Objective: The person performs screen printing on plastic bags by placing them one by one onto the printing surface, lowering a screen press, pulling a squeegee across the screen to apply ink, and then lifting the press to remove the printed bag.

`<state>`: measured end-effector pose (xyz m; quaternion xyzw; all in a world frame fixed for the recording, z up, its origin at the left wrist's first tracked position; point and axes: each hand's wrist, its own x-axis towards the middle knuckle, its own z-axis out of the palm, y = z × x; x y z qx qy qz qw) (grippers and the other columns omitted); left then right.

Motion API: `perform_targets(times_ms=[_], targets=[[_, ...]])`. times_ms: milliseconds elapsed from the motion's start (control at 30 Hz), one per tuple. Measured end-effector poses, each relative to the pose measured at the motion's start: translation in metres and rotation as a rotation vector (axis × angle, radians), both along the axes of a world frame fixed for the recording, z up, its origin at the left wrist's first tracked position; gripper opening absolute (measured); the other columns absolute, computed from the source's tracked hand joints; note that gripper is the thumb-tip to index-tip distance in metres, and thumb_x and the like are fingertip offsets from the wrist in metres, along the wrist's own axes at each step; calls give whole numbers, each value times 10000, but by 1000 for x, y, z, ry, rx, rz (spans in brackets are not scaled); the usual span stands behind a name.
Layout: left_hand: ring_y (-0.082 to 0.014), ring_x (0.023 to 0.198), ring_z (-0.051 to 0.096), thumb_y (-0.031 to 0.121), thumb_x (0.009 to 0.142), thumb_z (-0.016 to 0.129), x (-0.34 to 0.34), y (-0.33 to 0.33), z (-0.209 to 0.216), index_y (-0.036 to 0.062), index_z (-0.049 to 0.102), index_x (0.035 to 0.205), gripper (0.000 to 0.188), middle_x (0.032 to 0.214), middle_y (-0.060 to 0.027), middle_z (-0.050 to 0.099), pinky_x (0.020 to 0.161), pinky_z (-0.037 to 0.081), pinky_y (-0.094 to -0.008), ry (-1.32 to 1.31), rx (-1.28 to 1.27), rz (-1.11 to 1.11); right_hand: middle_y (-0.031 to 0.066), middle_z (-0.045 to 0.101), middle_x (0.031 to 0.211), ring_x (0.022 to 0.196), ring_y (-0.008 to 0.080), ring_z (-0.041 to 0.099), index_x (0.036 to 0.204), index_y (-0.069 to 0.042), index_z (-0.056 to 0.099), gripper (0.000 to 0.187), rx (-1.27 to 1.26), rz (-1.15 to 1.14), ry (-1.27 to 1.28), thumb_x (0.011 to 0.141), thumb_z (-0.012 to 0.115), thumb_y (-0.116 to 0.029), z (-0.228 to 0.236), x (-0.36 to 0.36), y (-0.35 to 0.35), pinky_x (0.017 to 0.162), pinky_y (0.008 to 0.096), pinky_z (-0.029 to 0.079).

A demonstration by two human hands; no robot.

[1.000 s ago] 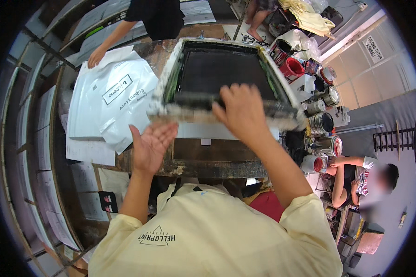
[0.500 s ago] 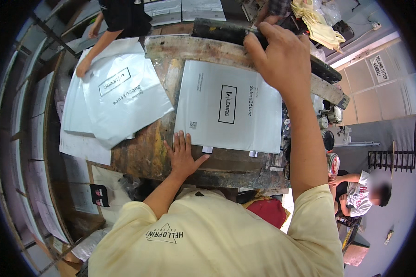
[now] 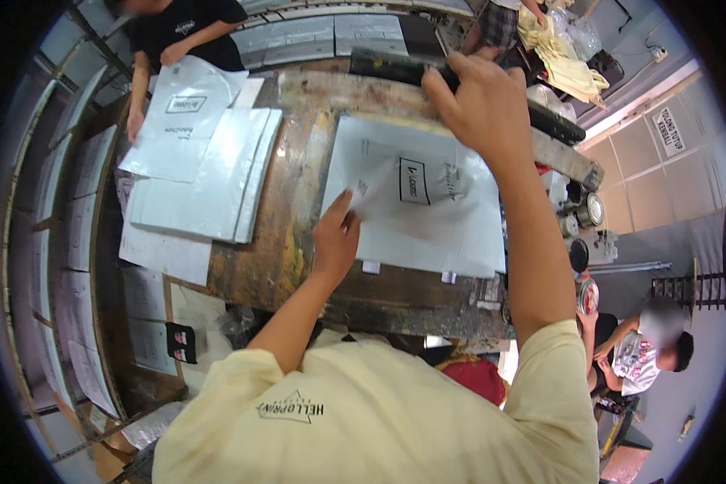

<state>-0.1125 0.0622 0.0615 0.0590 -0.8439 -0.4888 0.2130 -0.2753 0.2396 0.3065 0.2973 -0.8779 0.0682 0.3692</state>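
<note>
A white plastic bag with dark print (image 3: 431, 230) lies on the stained wooden table (image 3: 282, 270), buckled along its left side. At its left edge, my left hand (image 3: 335, 242) has its fingers drawn together on the plastic; the fingertips are slightly blurred. My right hand (image 3: 484, 101) is wrapped round a long black bar (image 3: 557, 123), raised at the far side of the bag. Beneath the bar runs a pale, paint-marked wooden beam (image 3: 319, 86). Two small white tabs (image 3: 371, 267) stick out below the bag's near edge.
Across the table on the left, a person in black holds up another printed bag (image 3: 187, 153) over a stack of white bags (image 3: 194, 210). Shelves with printed sheets (image 3: 81, 266) line the left. Paint cans (image 3: 590, 211) stand at the right, near a seated person (image 3: 621, 355).
My left hand has gone from lying spread at the bag's near left corner to gripping its left edge, and the bag has buckled. The other person has pulled a bag up off the stack.
</note>
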Motion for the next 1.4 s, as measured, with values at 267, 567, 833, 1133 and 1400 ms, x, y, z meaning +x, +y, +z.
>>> perform_targets(times_ms=[267, 567, 833, 1133, 1400], targets=[[-64, 653, 589, -77, 862, 603, 12, -179, -40, 39, 596, 1439, 588, 890, -72, 721, 609, 509, -242, -228, 307, 226, 139, 682, 817, 839, 333, 657, 874, -30, 692, 364, -108, 2, -156, 897, 637, -389, 24, 8, -11, 819, 452, 407], [-48, 579, 521, -49, 765, 580, -17, -429, -49, 77, 626, 1417, 666, 883, -3, 713, 542, 437, -219, -381, -37, 280, 192, 627, 864, 821, 398, 581, 996, -3, 639, 268, -31, -30, -236, 894, 588, -246, 31, -2, -13, 841, 422, 416], [-419, 1102, 663, 62, 824, 629, -65, -529, -5, 139, 608, 1428, 610, 1197, -270, 678, 995, 505, -458, -602, -1081, 956, 163, 641, 835, 789, 326, 604, 1083, -20, 683, 406, -157, -271, -639, 935, 574, -383, 49, -5, -17, 777, 425, 464], [-386, 1348, 543, 523, 984, 652, -11, -106, 108, -85, 391, 1512, 846, 1453, -268, 549, 1166, 410, -493, -196, 565, -460, 106, 621, 716, 689, 183, 580, 1176, 4, 605, 546, 13, -257, -535, 941, 497, -477, 14, 46, -24, 629, 443, 488], [-390, 1326, 542, 853, 907, 411, 69, -68, 70, -89, 344, 1474, 1101, 1443, -283, 501, 1148, 440, -505, -469, 1431, -234, 95, 647, 969, 947, 302, 619, 1089, -145, 703, 372, 226, 33, -459, 921, 667, -475, -137, 118, 21, 848, 453, 434]])
